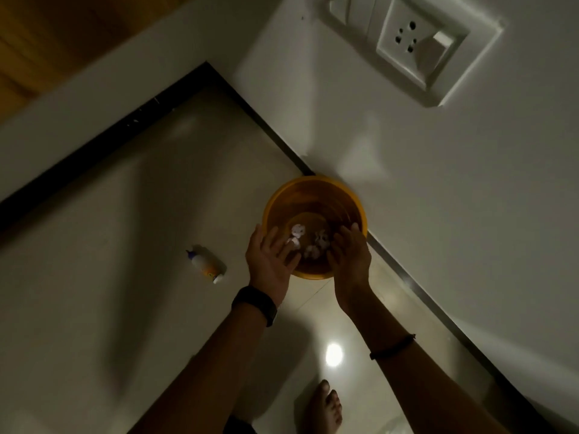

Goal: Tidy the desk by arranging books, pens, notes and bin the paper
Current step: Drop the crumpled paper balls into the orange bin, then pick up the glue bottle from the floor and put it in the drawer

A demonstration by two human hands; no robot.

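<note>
An orange bin (313, 189) stands on the tiled floor in the corner against the white wall. Crumpled white paper balls (313, 242) lie inside it at the bottom. My left hand (271, 261) hovers over the bin's near left rim, fingers spread, holding nothing. My right hand (349, 255) hovers over the near right rim, palm turned inward, fingers apart and empty. The two hands face each other above the bin's opening. A dark band sits on my left wrist and a thin cord on my right forearm.
A small white bottle (205, 266) with an orange label lies on the floor left of the bin. A wall socket plate (416, 42) is on the wall above. A dark skirting strip (94, 142) borders the floor. My bare foot (322, 405) stands below.
</note>
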